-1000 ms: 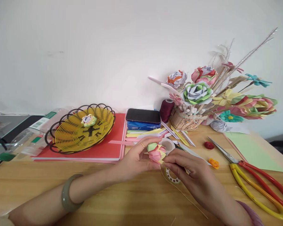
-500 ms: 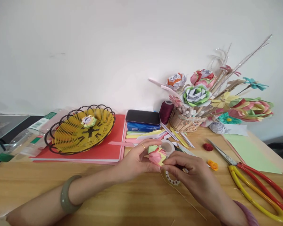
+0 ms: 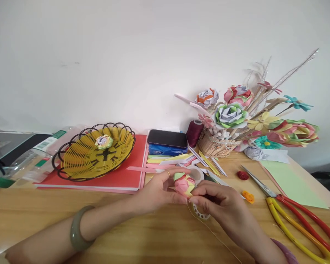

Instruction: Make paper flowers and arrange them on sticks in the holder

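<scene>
A small paper flower [image 3: 183, 184] in pink, yellow and green is held above the table between both hands. My left hand [image 3: 162, 190], with a ring on it, has its fingers closed around the flower's left side. My right hand [image 3: 217, 198] pinches the flower's lower right petals between thumb and fingertips. A thin thread [image 3: 209, 228] hangs from under the flower and trails down across the table. Behind the hands, a roll of white tape [image 3: 195, 173] and a white ring with holes [image 3: 202, 213] are partly hidden.
A yellow woven basket [image 3: 118, 161] with a paper rose [image 3: 103, 141] rests on red paper [image 3: 140, 146]. A phone [image 3: 167, 138] lies on a blue pack [image 3: 167, 149], near paper strips [image 3: 165, 161]. Scissors [image 3: 276, 196], green paper [image 3: 297, 183] and a flower pot [image 3: 218, 145] are right.
Both hands keep hold of the flower, which is turned slightly. The right fingers have shifted a little along its lower petals. The view has tilted slightly.
</scene>
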Demonstrator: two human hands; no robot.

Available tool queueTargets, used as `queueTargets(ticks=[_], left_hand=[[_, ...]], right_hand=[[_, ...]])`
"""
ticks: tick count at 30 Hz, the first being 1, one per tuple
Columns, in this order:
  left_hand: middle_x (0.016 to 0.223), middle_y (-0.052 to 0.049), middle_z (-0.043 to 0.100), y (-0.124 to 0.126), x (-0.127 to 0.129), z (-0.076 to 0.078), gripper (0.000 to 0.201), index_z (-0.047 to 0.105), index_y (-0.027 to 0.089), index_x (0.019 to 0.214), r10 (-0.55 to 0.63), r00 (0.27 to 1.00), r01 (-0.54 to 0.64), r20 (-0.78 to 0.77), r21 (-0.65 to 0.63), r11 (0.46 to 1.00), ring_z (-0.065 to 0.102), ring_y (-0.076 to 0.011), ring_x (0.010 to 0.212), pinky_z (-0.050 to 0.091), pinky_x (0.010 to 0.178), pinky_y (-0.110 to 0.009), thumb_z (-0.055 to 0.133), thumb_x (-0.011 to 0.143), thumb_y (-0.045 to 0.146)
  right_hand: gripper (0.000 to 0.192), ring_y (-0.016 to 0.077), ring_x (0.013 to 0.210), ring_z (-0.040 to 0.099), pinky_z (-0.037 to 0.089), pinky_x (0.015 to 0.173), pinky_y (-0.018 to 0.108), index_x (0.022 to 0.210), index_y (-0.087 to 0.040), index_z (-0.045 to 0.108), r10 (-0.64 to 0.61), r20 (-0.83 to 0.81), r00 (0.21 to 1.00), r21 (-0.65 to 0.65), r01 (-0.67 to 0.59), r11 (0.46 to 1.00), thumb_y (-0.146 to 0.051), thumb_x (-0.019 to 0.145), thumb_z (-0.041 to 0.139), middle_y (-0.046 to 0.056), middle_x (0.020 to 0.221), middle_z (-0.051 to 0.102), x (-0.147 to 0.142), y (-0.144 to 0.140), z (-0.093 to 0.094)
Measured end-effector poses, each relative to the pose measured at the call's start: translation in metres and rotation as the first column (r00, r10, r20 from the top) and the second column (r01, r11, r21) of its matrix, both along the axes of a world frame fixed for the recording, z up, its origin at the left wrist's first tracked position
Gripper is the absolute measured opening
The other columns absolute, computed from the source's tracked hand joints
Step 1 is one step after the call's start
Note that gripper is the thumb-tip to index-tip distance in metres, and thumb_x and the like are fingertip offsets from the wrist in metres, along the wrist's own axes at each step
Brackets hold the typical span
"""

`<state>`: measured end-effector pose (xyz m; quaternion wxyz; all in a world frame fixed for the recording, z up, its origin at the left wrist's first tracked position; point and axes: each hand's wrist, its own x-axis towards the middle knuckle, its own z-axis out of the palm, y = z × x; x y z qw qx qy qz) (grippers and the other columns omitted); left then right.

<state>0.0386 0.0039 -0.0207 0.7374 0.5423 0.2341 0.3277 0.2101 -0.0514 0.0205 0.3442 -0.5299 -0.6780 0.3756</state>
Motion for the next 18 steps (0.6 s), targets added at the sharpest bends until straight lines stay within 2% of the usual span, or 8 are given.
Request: queueTargets(ticks=[5,10,18], left_hand=[[0.109,-0.007,0.061,0.0024,-0.0014,0.0002,0.059,0.057,0.023,0.112,-0.021,1.0,0.02,-0.01,-0.051,0.998,0.053,-0.0252,0.109,0.036,0.097,-0.041,0.079,0.057,0.028],[0.11,-0.006,0.06,0.0018,-0.0016,-0.002,0.061,0.057,0.024,0.113,-0.032,0.999,0.031,-0.022,-0.03,0.999,0.054,-0.024,0.106,0.037,0.095,-0.039,0.079,0.057,0.03],[0.114,-0.006,0.058,0.0021,-0.0004,-0.001,0.058,0.057,0.023,0.111,-0.005,1.0,0.004,-0.015,-0.069,0.998,0.055,-0.021,0.099,0.043,0.085,-0.034,0.079,0.057,0.025]], right_hand=[[0.019,0.0115,0.06,0.049,0.039,0.052,0.022,0.072,-0.022,0.066,0.044,-0.073,0.996,-0.123,-0.052,0.991,-0.036,0.08,0.056,-0.001,0.069,0.059,0.0024,0.0001,0.0032],[0.02,0.0113,0.056,0.046,0.038,0.05,0.022,0.066,-0.021,0.067,-0.019,-0.101,0.995,-0.195,-0.001,0.981,-0.037,0.076,0.058,-0.001,0.063,0.057,0.0002,0.0007,0.0046],[0.026,0.0107,0.052,0.044,0.039,0.048,0.023,0.07,-0.02,0.069,-0.084,-0.191,0.978,-0.306,0.022,0.952,-0.045,0.069,0.064,0.001,0.064,0.057,-0.0002,0.0006,0.0015]])
